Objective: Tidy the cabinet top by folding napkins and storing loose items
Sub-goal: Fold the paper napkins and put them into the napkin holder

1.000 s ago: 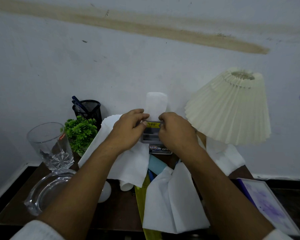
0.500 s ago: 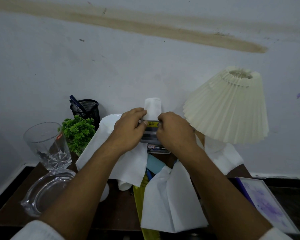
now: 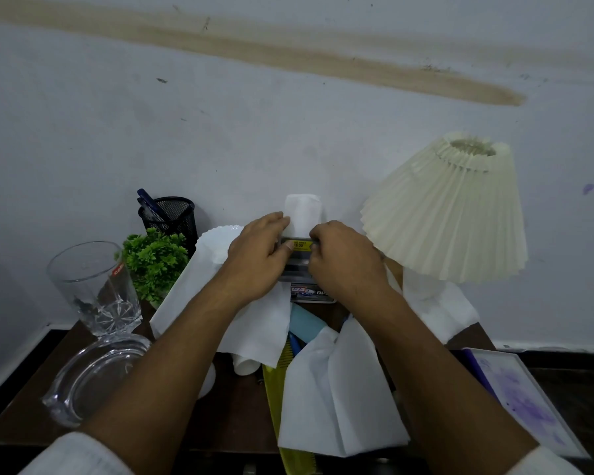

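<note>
left hand (image 3: 258,255) and right hand (image 3: 343,258) pinch a pack (image 3: 296,269), a tissue (image 3: 302,214) sticking out at 12 o'clock. a lamp (image 3: 450,214) stands at 3 o'clock, a glass (image 3: 93,286) at 9.

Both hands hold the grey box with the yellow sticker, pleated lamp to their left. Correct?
No, one slip. The head view shows the left hand and right hand holding the grey box with the yellow sticker, but the pleated lamp stands to their right, not left.
</note>
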A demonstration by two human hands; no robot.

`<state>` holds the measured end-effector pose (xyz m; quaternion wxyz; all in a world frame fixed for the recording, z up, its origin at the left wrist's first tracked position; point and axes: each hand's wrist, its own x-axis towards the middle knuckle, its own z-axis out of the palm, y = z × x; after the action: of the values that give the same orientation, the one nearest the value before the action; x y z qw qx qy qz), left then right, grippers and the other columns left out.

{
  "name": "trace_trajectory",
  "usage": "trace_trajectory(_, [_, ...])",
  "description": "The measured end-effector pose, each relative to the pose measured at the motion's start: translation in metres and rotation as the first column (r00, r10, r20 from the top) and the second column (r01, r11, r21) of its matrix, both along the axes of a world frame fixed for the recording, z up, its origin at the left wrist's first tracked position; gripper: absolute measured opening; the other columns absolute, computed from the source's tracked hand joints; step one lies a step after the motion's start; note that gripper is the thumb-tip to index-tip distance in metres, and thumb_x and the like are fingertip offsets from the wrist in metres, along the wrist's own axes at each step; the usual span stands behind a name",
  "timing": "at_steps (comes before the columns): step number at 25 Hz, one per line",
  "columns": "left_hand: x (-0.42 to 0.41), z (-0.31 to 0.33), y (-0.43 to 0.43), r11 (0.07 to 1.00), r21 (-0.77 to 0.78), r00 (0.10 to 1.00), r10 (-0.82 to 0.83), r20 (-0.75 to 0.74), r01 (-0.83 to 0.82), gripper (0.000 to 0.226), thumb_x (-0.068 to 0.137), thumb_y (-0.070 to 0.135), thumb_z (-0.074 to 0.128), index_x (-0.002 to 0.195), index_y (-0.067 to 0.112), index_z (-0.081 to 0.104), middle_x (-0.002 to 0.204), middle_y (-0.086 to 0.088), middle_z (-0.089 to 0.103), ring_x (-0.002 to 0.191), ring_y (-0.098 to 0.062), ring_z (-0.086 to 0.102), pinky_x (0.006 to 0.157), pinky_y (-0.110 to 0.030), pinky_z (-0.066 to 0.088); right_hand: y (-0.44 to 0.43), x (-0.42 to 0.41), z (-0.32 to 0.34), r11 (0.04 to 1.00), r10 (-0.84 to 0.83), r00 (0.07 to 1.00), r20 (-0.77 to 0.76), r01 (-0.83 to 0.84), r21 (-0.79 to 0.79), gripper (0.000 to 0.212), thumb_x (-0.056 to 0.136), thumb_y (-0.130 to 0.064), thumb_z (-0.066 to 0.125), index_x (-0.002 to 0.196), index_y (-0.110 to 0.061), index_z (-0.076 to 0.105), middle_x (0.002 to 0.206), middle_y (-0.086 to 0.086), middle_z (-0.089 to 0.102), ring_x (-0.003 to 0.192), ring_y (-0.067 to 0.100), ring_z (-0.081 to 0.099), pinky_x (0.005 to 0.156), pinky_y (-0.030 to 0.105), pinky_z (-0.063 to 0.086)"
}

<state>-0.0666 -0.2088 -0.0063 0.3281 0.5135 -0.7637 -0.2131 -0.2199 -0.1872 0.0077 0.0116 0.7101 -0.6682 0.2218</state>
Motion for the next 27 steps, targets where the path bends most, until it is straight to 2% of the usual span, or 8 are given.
trace_trajectory(3, [0.006, 0.009, 0.006, 1.000, -0.002, 0.999, 0.031, -0.035, -0.031, 0.050, 0.102, 0.026, 0.049, 0.151, 0.014, 0.042, 0.159, -0.006, 0.037, 0.146, -0.023, 0.033, 0.121, -0.048, 0.028, 0.006, 0.000, 0.005, 0.999, 0.029, 1.000, 0.000, -0.029, 0.026, 0.029, 0.096, -0.022, 0.055, 0.122, -0.014, 0.064, 0.116, 0.007, 0.061, 0.097, 0.024, 0.062, 0.075, 0.034, 0.052])
trace_trajectory(5, [0.012, 0.017, 0.017, 0.998, 0.001, 0.998, 0.055, -0.013, -0.055, 0.047, 0.104, 0.022, 0.048, 0.151, 0.016, 0.043, 0.160, -0.004, 0.036, 0.147, -0.020, 0.031, 0.122, -0.039, 0.025, 0.014, 0.001, 0.012, 0.999, 0.044, 0.999, 0.008, -0.044, 0.027, 0.031, 0.097, -0.021, 0.054, 0.127, -0.014, 0.061, 0.122, 0.008, 0.060, 0.100, 0.025, 0.062, 0.081, 0.037, 0.055])
trace_trajectory(8, [0.025, 0.029, 0.041, 0.997, -0.003, 0.993, 0.076, -0.089, -0.077, 0.042, 0.104, 0.021, 0.048, 0.147, 0.019, 0.049, 0.156, -0.001, 0.041, 0.144, -0.015, 0.035, 0.117, -0.033, 0.028, 0.033, 0.005, 0.021, 0.998, 0.067, 0.998, 0.015, -0.067, 0.010, 0.031, 0.098, -0.020, 0.054, 0.128, -0.015, 0.059, 0.125, 0.008, 0.058, 0.100, 0.024, 0.062, 0.081, 0.037, 0.055])
trace_trajectory(13, [0.049, 0.039, 0.088, 0.985, 0.107, 0.947, 0.161, -0.280, -0.135, 0.035, 0.103, 0.023, 0.051, 0.137, 0.026, 0.059, 0.138, 0.007, 0.054, 0.125, -0.007, 0.047, 0.096, -0.025, 0.038, 0.059, 0.013, 0.019, 0.991, 0.086, 0.993, 0.080, -0.093, 0.094, 0.020, 0.094, -0.019, 0.056, 0.112, -0.017, 0.064, 0.105, 0.003, 0.067, 0.086, 0.019, 0.062, 0.074, 0.036, 0.056])
trace_trajectory(15, [0.056, 0.036, 0.105, 0.981, 0.139, 0.922, 0.176, -0.344, -0.136, 0.031, 0.102, 0.024, 0.053, 0.131, 0.029, 0.063, 0.131, 0.009, 0.059, 0.120, -0.010, 0.054, 0.086, -0.022, 0.040, 0.065, 0.015, 0.013, 0.979, 0.089, 0.988, 0.130, -0.110, 0.169, 0.019, 0.094, -0.022, 0.057, 0.111, -0.020, 0.066, 0.105, 0.002, 0.070, 0.091, 0.019, 0.065, 0.079, 0.036, 0.057])
trace_trajectory(19, [0.071, 0.025, 0.121, 0.964, 0.214, 0.891, 0.232, -0.390, -0.157, 0.026, 0.103, 0.023, 0.052, 0.123, 0.032, 0.066, 0.116, 0.015, 0.064, 0.111, -0.008, 0.058, 0.084, -0.029, 0.045, 0.073, 0.020, -0.001, 0.953, 0.101, 0.980, 0.172, -0.145, 0.265, 0.032, 0.095, -0.024, 0.058, 0.125, -0.023, 0.067, 0.127, 0.000, 0.068, 0.112, 0.019, 0.063, 0.097, 0.038, 0.054])
trace_trajectory(23, [0.087, 0.022, 0.117, 0.955, 0.246, 0.839, 0.266, -0.474, -0.164, 0.024, 0.101, 0.022, 0.053, 0.115, 0.034, 0.069, 0.118, 0.017, 0.065, 0.114, -0.008, 0.059, 0.102, -0.041, 0.050, 0.071, 0.022, -0.008, 0.929, 0.111, 0.975, 0.191, -0.170, 0.328, 0.035, 0.096, -0.023, 0.057, 0.129, -0.023, 0.066, 0.133, -0.001, 0.064, 0.117, 0.018, 0.062, 0.100, 0.034, 0.052])
trace_trajectory(27, [0.095, 0.025, 0.115, 0.955, 0.222, 0.795, 0.288, -0.534, -0.196, 0.025, 0.100, 0.019, 0.054, 0.115, 0.030, 0.071, 0.116, 0.013, 0.069, 0.110, -0.010, 0.063, 0.099, -0.043, 0.054, 0.067, 0.032, -0.010, 0.913, 0.111, 0.979, 0.172, -0.168, 0.372, 0.030, 0.092, -0.017, 0.056, 0.111, 0.002, 0.069, 0.117, 0.018, 0.071, 0.104, 0.032, 0.068, 0.093, 0.049, 0.057])
